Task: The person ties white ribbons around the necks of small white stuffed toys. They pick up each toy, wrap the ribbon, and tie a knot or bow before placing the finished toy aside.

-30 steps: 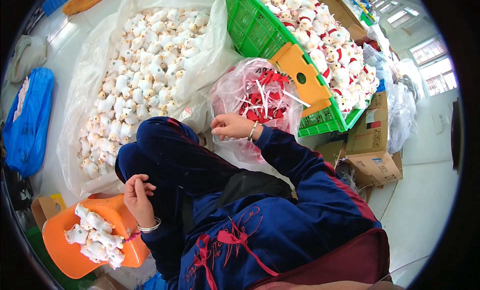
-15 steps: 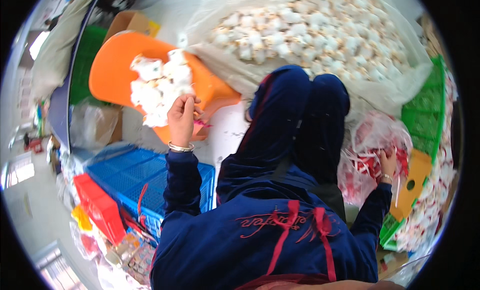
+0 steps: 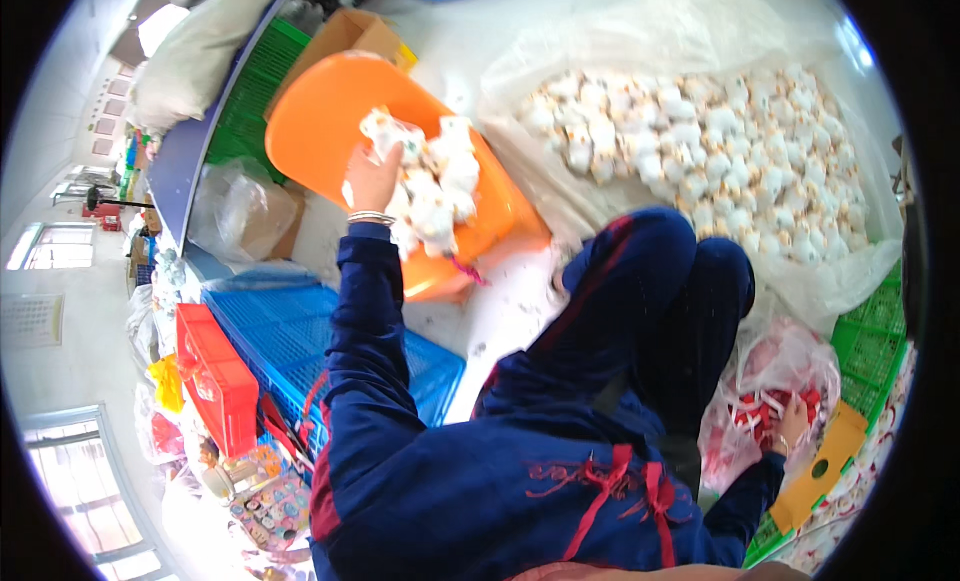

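My left hand [image 3: 376, 178] is over the orange chair [image 3: 320, 111], its thumb and fingers closed on a white plush toy [image 3: 388, 131] at the top of a small heap. Several more white plush toys [image 3: 430, 196] lie on the chair beside my wrist. A thin pink strip [image 3: 468, 270] hangs at the chair's near edge. My right hand [image 3: 789, 425] reaches into a clear plastic bag [image 3: 727, 436] at my right, fingers curled among red and white strips [image 3: 760, 409]. The strips partly hide its fingertips.
Many white plush pieces [image 3: 710, 161] are spread on a clear plastic sheet [image 3: 600, 56] ahead to the right. Blue crates [image 3: 290, 331] and a red bin [image 3: 215, 381] stand at my left. A green crate [image 3: 868, 351] and a yellow cardboard piece [image 3: 822, 466] flank the bag.
My left hand has moved from the near side of the heap to its far left part and closed on a plush toy. My right hand stays in the bag. The whole view has shifted.
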Tool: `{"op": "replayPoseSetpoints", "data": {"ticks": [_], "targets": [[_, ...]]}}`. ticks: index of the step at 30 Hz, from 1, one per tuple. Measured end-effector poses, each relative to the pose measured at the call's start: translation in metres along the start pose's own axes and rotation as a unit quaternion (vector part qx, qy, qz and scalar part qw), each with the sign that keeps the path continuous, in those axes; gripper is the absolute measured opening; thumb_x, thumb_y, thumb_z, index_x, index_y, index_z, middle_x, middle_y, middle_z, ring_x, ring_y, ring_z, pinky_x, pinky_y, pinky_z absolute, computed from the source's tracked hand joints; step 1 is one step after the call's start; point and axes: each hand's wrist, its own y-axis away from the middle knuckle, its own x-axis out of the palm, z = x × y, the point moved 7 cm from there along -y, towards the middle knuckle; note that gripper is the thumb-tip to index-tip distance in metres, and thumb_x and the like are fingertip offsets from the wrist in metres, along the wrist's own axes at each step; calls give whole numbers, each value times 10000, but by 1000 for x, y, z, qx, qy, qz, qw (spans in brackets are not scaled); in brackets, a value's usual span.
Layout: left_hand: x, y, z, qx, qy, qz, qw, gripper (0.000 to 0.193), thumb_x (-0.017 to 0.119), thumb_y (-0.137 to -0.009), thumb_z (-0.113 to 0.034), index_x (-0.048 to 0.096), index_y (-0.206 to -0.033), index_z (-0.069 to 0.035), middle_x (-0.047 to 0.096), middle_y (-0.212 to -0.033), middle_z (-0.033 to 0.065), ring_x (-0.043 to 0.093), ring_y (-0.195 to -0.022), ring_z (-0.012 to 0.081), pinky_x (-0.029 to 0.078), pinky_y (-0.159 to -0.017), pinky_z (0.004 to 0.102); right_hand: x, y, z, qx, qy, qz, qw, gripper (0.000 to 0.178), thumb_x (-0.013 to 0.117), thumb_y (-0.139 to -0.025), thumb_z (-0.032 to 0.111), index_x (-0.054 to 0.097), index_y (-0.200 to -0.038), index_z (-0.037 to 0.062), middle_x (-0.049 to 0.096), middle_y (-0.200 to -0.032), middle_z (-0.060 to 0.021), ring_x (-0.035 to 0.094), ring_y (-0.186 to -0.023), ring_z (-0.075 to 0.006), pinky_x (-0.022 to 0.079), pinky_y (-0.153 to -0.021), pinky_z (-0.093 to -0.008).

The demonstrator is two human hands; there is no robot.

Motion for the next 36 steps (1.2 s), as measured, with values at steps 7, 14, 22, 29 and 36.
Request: {"op": "replayPoseSetpoints", "data": {"ticks": [7,14,22,29,36], "targets": [[65,-55,32,-200,-75,-43,976,936,829,-701,-533,523,-1341,77,605,-1338,264,554,-1288,401,390,-1133,455,-29,11,21,-35,155,-69,985,319,590,-1014,278,663,-1101,-21,713,-924,-201,678,-771,-295,527,-750,-410],[45,-52,45,-144,142,-150,968,578,793,-766,-296,634,-1219,26,737,-1118,211,707,-1062,365,537,-956,420,-79,32,62,-69,103,-191,974,427,513,-1079,377,639,-1155,-24,701,-1056,-206,666,-963,-326,505,-871,-410],[-44,-50,-35,31,355,-89,930,291,754,-875,-148,698,-1114,9,756,-1023,99,737,-924,214,579,-831,355,-160,25,129,-79,29,-285,955,465,501,-1090,392,634,-1335,20,679,-1294,-119,642,-1102,-257,493,-925,-337],[-43,136,-261,382,385,388,746,419,828,-846,-165,645,-1213,-79,680,-1145,57,674,-1047,210,544,-929,367,-143,73,292,-247,-322,-180,896,314,580,-1073,219,630,-1298,6,629,-1222,-35,595,-1066,-119,479,-872,-251],[30,355,-298,594,226,520,571,577,801,-776,-205,613,-1305,-70,665,-1178,121,621,-1134,336,497,-991,440,-48,132,437,-275,-461,77,840,106,583,-1052,145,636,-1070,54,517,-753,73,424,-618,-4,312,-537,-184]]}}
